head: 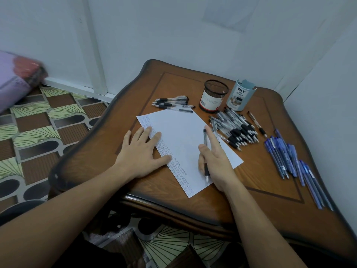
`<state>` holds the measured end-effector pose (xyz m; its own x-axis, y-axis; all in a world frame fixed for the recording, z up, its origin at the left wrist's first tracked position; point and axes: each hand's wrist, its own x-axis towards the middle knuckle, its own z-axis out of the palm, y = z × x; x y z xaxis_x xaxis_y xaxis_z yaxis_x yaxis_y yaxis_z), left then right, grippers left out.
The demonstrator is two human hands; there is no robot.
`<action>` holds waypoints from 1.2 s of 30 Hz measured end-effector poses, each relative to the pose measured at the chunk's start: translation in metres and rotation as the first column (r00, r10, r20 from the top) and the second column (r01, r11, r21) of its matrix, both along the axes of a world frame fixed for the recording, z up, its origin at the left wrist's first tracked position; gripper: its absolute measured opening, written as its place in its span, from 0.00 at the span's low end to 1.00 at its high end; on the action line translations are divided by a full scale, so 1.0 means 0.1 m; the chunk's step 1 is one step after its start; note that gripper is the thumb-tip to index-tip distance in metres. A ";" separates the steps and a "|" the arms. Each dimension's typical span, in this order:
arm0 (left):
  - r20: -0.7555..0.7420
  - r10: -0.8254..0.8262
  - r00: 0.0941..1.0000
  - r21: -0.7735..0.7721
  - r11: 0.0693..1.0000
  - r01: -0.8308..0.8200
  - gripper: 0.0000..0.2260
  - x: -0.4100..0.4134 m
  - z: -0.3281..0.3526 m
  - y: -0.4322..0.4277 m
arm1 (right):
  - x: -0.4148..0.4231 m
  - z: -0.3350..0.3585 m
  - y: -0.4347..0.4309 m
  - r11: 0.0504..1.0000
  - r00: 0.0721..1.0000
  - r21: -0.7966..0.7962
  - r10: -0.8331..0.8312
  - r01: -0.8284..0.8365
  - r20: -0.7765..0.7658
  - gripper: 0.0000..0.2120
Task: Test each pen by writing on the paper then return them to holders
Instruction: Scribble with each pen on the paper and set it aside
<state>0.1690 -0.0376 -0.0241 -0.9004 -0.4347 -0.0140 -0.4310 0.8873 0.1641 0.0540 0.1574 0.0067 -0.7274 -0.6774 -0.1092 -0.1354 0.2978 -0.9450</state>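
Observation:
A white sheet of paper (pixel 183 140) lies on the wooden table (pixel 260 192), with a column of small writing along its left edge. My left hand (pixel 142 152) presses flat on that edge, fingers spread. My right hand (pixel 214 161) holds a clear pen with a black grip (pixel 206 153) over the paper's right part, index finger stretched out, pen tip pointing toward me. A black mesh holder (pixel 213 96) and a pale blue holder (pixel 240 95) stand behind the paper. Neither shows a pen sticking out.
Several black-grip pens lie in a small group (pixel 173 103) behind the paper. A big heap of the same pens (pixel 234 128) lies right of it, with one brown pen (pixel 257 123) beside. Several blue pens (pixel 293 161) lie near the right edge. Walls close the back and right.

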 end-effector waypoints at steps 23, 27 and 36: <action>0.006 0.001 1.000 0.005 1.000 -0.001 0.46 -0.01 -0.02 -0.01 | -0.01 -0.11 0.04 0.938 0.972 -0.339 0.015 0.068 0.236 0.11; 0.004 0.001 1.000 0.009 1.000 -0.001 0.46 0.00 -0.01 -0.01 | -0.02 -0.16 0.02 0.977 0.995 -0.208 -0.024 0.044 0.099 0.16; 0.003 -0.001 1.000 0.003 1.000 0.001 0.46 0.00 0.00 0.00 | 0.06 -0.23 0.03 0.997 0.997 -0.073 0.000 -0.006 -0.081 0.13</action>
